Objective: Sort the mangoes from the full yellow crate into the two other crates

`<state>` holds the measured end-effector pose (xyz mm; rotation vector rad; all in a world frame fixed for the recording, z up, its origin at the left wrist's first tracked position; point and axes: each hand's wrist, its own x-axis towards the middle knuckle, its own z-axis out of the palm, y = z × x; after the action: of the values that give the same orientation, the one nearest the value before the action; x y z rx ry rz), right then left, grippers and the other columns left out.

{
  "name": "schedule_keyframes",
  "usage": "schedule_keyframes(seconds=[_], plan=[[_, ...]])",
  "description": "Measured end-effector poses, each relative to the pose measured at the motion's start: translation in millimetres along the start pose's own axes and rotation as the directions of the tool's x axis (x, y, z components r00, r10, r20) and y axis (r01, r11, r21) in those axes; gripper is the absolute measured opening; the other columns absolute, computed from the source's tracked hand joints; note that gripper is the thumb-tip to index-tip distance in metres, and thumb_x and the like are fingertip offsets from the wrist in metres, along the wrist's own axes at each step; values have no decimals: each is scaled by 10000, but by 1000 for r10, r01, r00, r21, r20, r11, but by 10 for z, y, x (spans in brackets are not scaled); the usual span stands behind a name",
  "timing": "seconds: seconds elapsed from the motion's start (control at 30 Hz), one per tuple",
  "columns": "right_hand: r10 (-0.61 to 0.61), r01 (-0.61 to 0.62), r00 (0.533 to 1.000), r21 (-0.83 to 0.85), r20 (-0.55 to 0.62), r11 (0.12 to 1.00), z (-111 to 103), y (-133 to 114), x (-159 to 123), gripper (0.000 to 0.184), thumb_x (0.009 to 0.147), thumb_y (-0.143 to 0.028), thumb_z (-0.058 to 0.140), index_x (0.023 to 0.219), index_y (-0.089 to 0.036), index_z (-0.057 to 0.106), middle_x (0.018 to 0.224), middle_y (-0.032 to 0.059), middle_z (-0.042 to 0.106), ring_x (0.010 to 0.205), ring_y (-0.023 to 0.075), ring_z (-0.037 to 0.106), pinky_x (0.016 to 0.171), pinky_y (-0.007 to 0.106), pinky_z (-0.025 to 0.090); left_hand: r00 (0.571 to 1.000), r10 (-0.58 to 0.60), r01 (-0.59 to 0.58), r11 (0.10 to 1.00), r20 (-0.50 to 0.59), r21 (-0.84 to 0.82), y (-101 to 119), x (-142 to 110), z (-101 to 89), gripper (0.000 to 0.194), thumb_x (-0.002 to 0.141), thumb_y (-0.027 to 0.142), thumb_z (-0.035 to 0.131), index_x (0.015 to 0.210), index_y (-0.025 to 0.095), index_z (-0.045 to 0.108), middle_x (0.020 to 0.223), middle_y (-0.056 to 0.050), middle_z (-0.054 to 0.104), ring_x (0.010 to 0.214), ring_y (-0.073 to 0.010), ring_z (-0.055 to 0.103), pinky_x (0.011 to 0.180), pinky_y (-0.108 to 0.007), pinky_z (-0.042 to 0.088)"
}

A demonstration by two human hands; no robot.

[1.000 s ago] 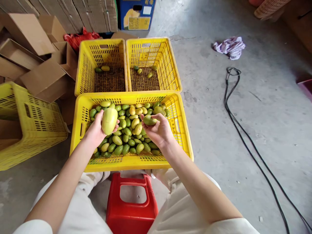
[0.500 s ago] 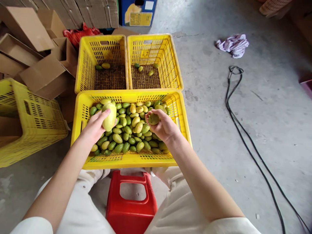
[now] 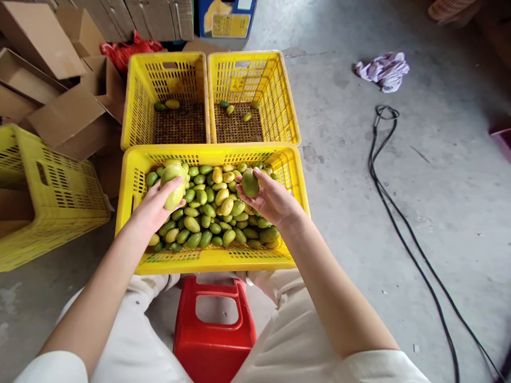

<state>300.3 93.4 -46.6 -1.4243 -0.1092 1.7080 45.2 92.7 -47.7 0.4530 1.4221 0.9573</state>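
Observation:
My left hand (image 3: 156,205) is closed round a large pale green mango (image 3: 174,185), over the left side of a yellow crate (image 3: 211,263). Green and yellowish mangoes (image 3: 207,208) of smaller size lie piled in that crate beneath both hands. Toward the right side, my right hand (image 3: 271,199) holds a darker green mango (image 3: 250,183) between thumb and fingers, palm turned up. Both held fruits are raised a little above the pile.
Two more yellow crates (image 3: 165,88) stand behind, with a few fruits on their floors. Cardboard boxes (image 3: 69,119) and a tilted crate (image 3: 67,186) are at left. A red stool (image 3: 213,340) sits between my legs. Black cable (image 3: 399,218) and a cloth (image 3: 384,71) lie right.
The mango in my right hand has turned and now shows a greener side, with the hand more open beneath it. The mango in my left hand has tilted and shifted slightly left.

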Motion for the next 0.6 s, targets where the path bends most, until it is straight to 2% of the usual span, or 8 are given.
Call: schedule_keyframes(seconds=[0.1,0.17,0.27,0.33,0.43,0.53,0.6], plan=[[22,-22,1000,-3,6,1000,12,-14,-5,217,1089,-347,694,898,-244,695,812,9,786,699,146,732,596,222,612,1000,6,-6,1000,-8,31,18,-45,46,190,814,241,898,941,209,760,1039,-62,797,959,-211,803,651,-226,665],[10,-10,1000,-8,28,1000,20,-15,-2,209,1005,-329,809,876,-241,671,778,-15,746,660,127,696,583,202,583,1000,7,-7,998,1,67,25,-57,64,197,828,254,887,968,187,767,1036,-80,807,950,-229,821,689,-260,695],[-27,27,999,-16,35,999,28,-6,5,259,875,-195,901,837,-230,648,743,-46,689,651,106,674,622,197,585,1000,-8,6,994,12,112,18,-47,72,270,844,305,883,1040,157,771,1026,-112,826,965,-285,851,740,-317,727],[-19,21,999,-30,41,999,30,-1,6,220,878,-175,880,851,-224,667,761,-41,697,680,111,695,681,216,616,999,-31,29,994,12,108,6,-26,68,294,864,344,861,1064,152,762,1009,-126,831,1012,-323,859,780,-357,740],[10,-4,997,-80,76,997,22,-1,2,133,974,-283,800,909,-231,696,816,0,755,743,140,738,694,236,629,998,-57,56,996,23,63,-16,9,54,297,898,394,819,1065,158,747,968,-134,825,1076,-351,854,827,-399,745],[-3,16,993,-105,120,994,8,-6,1,202,1028,-388,727,901,-242,667,834,19,775,709,145,710,571,206,552,998,-29,25,998,60,65,-41,31,37,311,884,395,852,1055,160,741,931,-120,812,1018,-314,847,802,-373,733],[-30,44,989,-92,146,995,1,-7,5,237,981,-429,786,902,-249,652,829,7,761,661,138,660,523,203,510,996,3,-9,997,84,79,-58,38,29,317,825,330,916,1021,162,734,889,-89,792,889,-251,826,735,-311,706]])
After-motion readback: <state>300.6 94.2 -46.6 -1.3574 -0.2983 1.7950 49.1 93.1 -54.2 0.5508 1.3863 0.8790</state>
